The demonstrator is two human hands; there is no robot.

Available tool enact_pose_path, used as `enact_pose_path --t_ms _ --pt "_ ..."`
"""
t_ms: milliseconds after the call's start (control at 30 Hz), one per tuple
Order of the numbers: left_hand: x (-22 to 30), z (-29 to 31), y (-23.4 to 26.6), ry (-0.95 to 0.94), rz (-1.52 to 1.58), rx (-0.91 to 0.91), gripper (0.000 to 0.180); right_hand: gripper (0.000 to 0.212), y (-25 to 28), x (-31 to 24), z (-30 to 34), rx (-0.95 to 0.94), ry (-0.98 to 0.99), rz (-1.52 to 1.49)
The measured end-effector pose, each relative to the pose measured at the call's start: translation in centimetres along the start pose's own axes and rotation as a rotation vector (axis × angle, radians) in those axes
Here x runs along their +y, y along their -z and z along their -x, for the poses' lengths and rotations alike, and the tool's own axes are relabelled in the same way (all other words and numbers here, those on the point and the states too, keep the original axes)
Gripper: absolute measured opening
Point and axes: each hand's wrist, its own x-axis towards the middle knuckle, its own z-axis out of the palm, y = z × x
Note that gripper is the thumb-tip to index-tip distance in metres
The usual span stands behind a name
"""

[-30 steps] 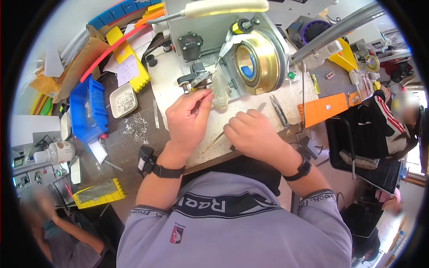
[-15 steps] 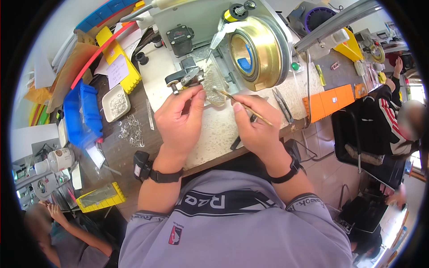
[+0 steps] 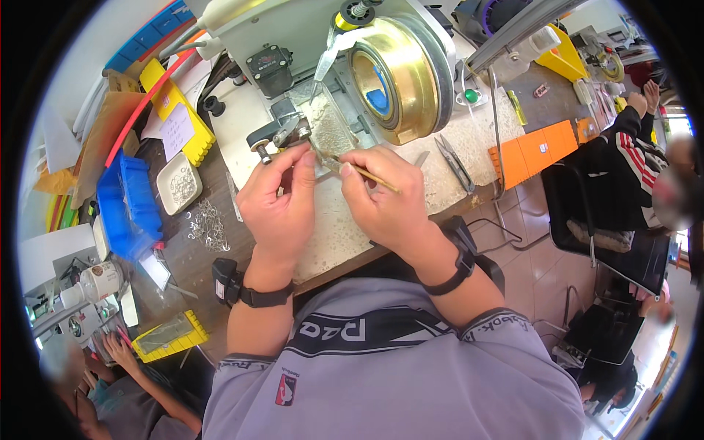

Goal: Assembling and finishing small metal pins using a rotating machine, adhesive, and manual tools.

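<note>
- In the head view, your work looks to be under way: both hands meet over the pale speckled board (image 3: 323, 246) beneath the machine, and, as a judgement, the piece between them is not yet finished.
- Left of your left fingers (image 3: 301, 176), small metal rings lie in a white dish (image 3: 162, 185), and a heap of wire hooks (image 3: 209, 226) lies loose on the table (image 3: 187, 265) just below that dish. Which of these are done and which are left, you cannot tell from here.
- Your left fingers are drawn into a narrow pinch, thumb against index. Any piece at their tips is too small to make out.
- Just beyond those tips stands a metal bracket with small rollers (image 3: 288, 133); whether you touch it is unclear.
- Your right fingers (image 3: 356, 186) are closed around a thin brown stick-like tool (image 3: 383, 183), its working end pointing toward your left fingertips. The two hands are close together, and contact between tool and piece cannot be told.
- Ahead of your right fingers is the large gold-coloured drum (image 3: 415, 66), well clear of them.
- To the right of your right fingers, slim metal shears (image 3: 456, 166) lie on the board, and farther right is an orange slotted rack (image 3: 535, 150).
- Well left of your left fingers, beyond the dish, sits a blue bin (image 3: 117, 192).
</note>
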Motion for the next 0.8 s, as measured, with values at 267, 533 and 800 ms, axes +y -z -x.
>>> enact_pose_path --t_ms 267,533,800 --pt "0.3 0.3 0.5 0.033 -0.046 -0.028 0.016 0.012 2.8 -1.2 0.6 -0.019 0.128 0.026" --pt "0.7 0.1 0.6 0.014 -0.052 -0.066 0.017 0.016 4.6 -3.3 0.3 0.123 0.261 -0.017" --pt "0.6 0.0 0.4 -0.005 -0.053 -0.065 0.016 0.02 3.4 -3.3 -0.8 0.094 0.329 -0.022"
